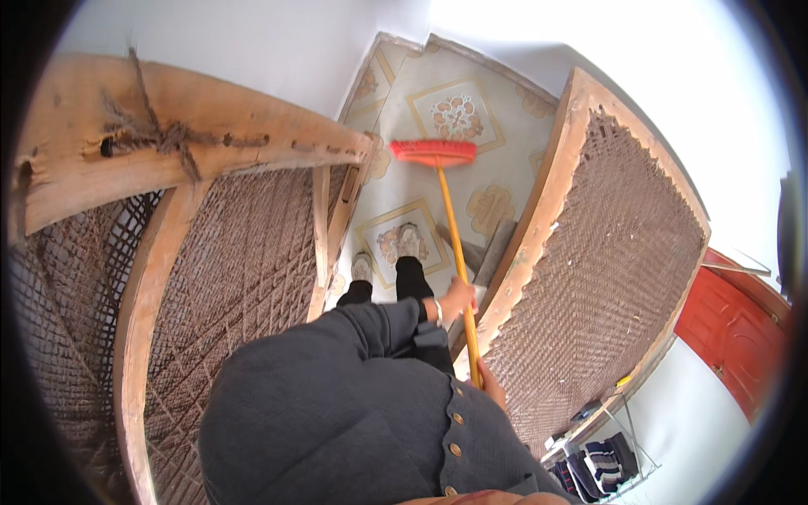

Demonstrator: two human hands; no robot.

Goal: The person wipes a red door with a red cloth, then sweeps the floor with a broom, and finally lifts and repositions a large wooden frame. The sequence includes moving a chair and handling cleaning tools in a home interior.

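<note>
A broom with a yellow handle (451, 214) and a red head (434, 152) reaches out ahead of me. Its head rests on the patterned floor (404, 189), with the bristles facing away. My left hand (459, 300), a pale band at its wrist, is wrapped around the middle of the handle. Nearer my body, my right hand (493, 386) holds the handle close to its upper end; part of this hand is hidden by my dark sleeve and the handle.
A wooden frame with woven rope (240, 252) leans at left. Another woven frame (606, 265) stands at right, with wooden pieces (495, 252) on the floor beside it. White walls (252, 50) meet ahead. A red door (726, 328) and a rack of folded cloths (609, 464) are at right.
</note>
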